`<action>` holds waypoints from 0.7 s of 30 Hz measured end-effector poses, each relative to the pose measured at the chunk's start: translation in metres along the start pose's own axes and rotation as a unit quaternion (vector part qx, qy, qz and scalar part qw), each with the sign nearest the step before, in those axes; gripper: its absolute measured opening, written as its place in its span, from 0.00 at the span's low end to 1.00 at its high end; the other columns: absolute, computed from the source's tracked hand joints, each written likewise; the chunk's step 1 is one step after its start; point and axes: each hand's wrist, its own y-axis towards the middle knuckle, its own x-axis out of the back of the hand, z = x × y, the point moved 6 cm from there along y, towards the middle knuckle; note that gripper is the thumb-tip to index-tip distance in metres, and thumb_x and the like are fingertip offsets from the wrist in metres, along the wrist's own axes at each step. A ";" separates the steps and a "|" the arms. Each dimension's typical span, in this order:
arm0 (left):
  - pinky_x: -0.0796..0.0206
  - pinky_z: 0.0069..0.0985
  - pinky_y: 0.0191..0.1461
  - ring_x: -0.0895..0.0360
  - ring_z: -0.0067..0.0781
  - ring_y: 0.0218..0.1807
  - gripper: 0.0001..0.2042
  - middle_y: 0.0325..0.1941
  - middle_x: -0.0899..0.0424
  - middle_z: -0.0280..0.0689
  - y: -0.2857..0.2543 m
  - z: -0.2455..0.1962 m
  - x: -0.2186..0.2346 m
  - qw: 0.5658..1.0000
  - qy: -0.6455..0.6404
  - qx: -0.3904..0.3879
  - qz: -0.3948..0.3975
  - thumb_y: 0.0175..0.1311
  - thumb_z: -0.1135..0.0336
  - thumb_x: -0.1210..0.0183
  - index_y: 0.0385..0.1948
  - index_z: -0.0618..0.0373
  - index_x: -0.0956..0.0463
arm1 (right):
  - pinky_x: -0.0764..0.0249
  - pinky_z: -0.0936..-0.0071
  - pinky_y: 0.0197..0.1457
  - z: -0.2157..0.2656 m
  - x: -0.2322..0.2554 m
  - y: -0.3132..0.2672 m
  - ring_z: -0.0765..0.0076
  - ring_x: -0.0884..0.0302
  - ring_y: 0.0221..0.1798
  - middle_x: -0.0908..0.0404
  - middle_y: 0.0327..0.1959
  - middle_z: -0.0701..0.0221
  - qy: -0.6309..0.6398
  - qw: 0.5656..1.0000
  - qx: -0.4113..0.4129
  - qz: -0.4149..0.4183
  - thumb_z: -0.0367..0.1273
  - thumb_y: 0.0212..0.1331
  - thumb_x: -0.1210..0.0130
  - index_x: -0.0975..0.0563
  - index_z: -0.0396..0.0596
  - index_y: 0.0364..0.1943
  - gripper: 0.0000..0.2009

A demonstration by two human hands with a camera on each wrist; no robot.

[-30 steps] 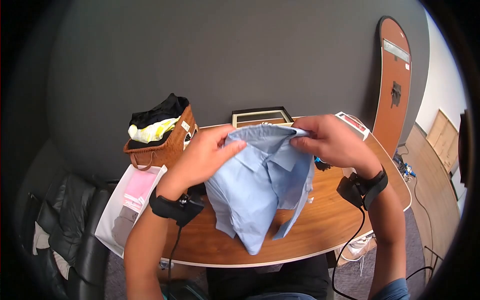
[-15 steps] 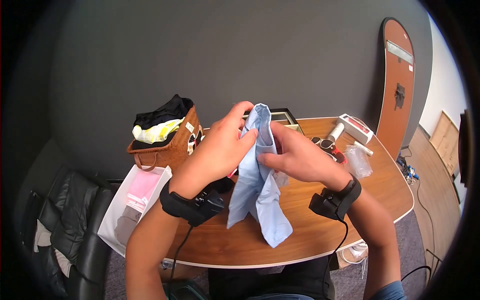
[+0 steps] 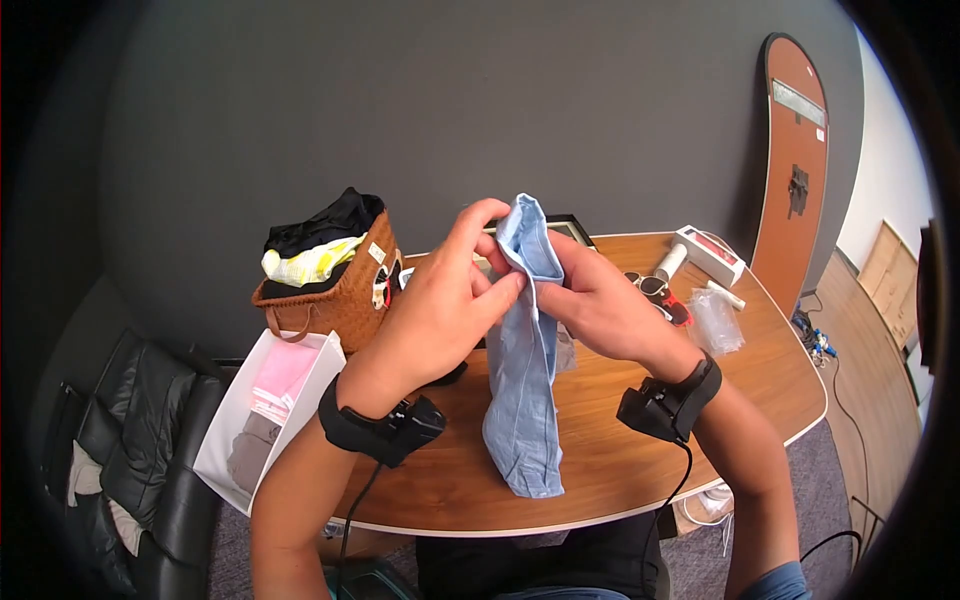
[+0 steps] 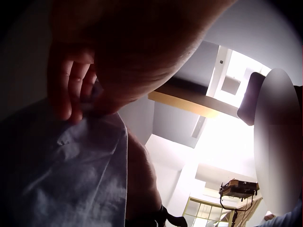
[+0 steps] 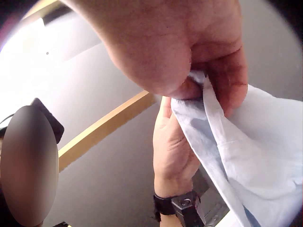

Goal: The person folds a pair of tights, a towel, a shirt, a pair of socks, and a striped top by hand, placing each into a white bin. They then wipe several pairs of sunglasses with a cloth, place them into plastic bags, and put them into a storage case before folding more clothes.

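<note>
A light blue cloth garment (image 3: 522,400) hangs folded lengthwise above the table, its lower end near the front edge. The left hand (image 3: 440,295) pinches its upper part between thumb and fingers, and the right hand (image 3: 600,300) grips the opposite side just below the top opening. In the left wrist view the left hand (image 4: 128,56) has its fingertips on the fabric (image 4: 85,165). The right wrist view shows the right hand (image 5: 180,47) with thumb and fingers closed on an edge of the cloth (image 5: 255,151).
A brown basket (image 3: 335,312) of clothes and a white box (image 3: 225,450) with pink and grey items stand left of the table (image 3: 640,450). Toward the back right lie sunglasses (image 3: 652,286), a white cylinder (image 3: 671,262), a white box (image 3: 710,256) and clear plastic (image 3: 715,322).
The garment was spread wide between the hands, then drawn narrow as the hands came together. Since the last earlier frame its lower end has swung into a straighter hang.
</note>
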 end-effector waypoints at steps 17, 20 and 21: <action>0.29 0.22 0.48 0.22 0.22 0.43 0.18 0.40 0.19 0.32 -0.009 -0.029 0.042 0.993 0.035 -0.098 -0.064 0.52 0.67 0.28 0.44 0.58 0.24 | 0.26 0.76 0.52 -0.005 -0.015 -0.030 0.77 0.25 0.47 0.27 0.48 0.72 0.115 0.985 0.126 -0.030 0.33 0.61 0.37 0.29 0.43 0.55 0.20; 0.28 0.22 0.47 0.21 0.22 0.43 0.18 0.40 0.19 0.31 -0.012 -0.030 0.045 0.984 0.073 -0.126 -0.100 0.53 0.68 0.29 0.45 0.58 0.24 | 0.27 0.76 0.50 -0.019 -0.024 -0.038 0.77 0.25 0.46 0.23 0.43 0.70 0.071 0.997 0.040 -0.002 0.37 0.61 0.37 0.25 0.41 0.50 0.18; 0.28 0.22 0.47 0.21 0.22 0.43 0.18 0.40 0.19 0.31 -0.013 -0.029 0.046 0.984 0.073 -0.126 -0.100 0.53 0.68 0.29 0.45 0.58 0.24 | 0.27 0.75 0.48 -0.026 -0.027 -0.039 0.77 0.25 0.45 0.23 0.41 0.70 0.075 0.997 0.036 0.002 0.37 0.61 0.37 0.23 0.40 0.47 0.16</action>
